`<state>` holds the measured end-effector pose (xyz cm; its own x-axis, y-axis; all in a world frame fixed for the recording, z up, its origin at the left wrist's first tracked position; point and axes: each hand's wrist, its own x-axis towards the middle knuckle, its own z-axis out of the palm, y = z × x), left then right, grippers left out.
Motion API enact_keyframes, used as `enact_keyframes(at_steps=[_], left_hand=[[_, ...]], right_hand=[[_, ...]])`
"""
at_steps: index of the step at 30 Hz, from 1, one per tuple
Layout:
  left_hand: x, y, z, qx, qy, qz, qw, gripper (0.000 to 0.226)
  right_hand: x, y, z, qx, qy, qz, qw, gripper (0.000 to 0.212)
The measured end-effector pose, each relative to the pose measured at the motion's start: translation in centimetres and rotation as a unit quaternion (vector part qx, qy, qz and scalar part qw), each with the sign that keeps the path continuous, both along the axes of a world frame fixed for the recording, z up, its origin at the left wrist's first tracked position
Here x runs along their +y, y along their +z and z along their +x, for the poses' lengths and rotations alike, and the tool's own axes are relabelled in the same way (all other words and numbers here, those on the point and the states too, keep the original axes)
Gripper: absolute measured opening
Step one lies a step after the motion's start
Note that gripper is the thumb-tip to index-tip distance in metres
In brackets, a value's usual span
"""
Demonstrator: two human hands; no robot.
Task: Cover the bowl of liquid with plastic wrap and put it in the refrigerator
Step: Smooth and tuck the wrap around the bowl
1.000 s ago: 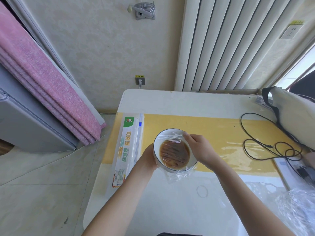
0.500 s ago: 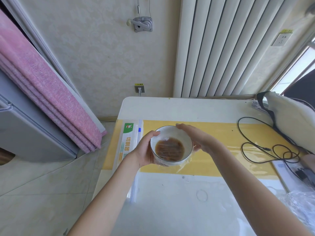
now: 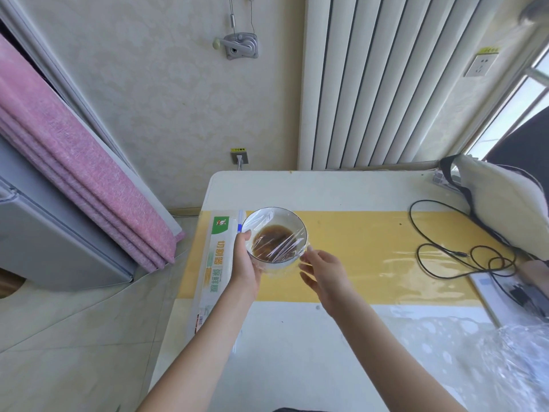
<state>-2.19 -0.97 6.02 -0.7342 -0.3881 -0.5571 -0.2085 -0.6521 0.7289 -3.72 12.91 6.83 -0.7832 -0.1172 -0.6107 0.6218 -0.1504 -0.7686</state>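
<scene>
bowl of brown liquid held up above the table, over the yellow strip, tilted a little toward the camera. plastic wrap stretched across the mouth, loose film bunched under the near rim

left hand grasps the bowl's side, thumb on the rim edge. right hand just beside the near-right rim, fingers relaxed and spread; whether the fingertips touch the trailing film, cannot tell

step in hand, as judged: sealing the wrap, then carrying. to do it well: level the bowl first, smooth the slack down against the outer wall all round, support from beneath with both hands before turning toward the grey appliance at left, likely the refrigerator

writing: wrap box on the table's left edge reads 切割器 and 保鲜膜, with a small green logo panel at its far end
</scene>
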Motion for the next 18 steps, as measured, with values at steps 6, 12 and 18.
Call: enact_keyframes(at_steps=[6,12,18], left_hand=[[1.0,0.2,0.4,0.025,0.072,0.066,0.995,0.023],[2.0,1.0,0.1,0.012,0.066,0.046,0.997,0.023],[1.9,0.8,0.8,-0.009,0.044,0.035,0.998,0.022]], right_hand=[[-1.9,0.5,0.1,-0.044,-0.155,-0.042,0.986,0.028],[-3.5,-0.3,0.5,-0.064,-0.195,-0.018,0.979,0.026],[-4.3,-1.8,0.6,-0.012,-0.143,0.046,0.989,0.029]])
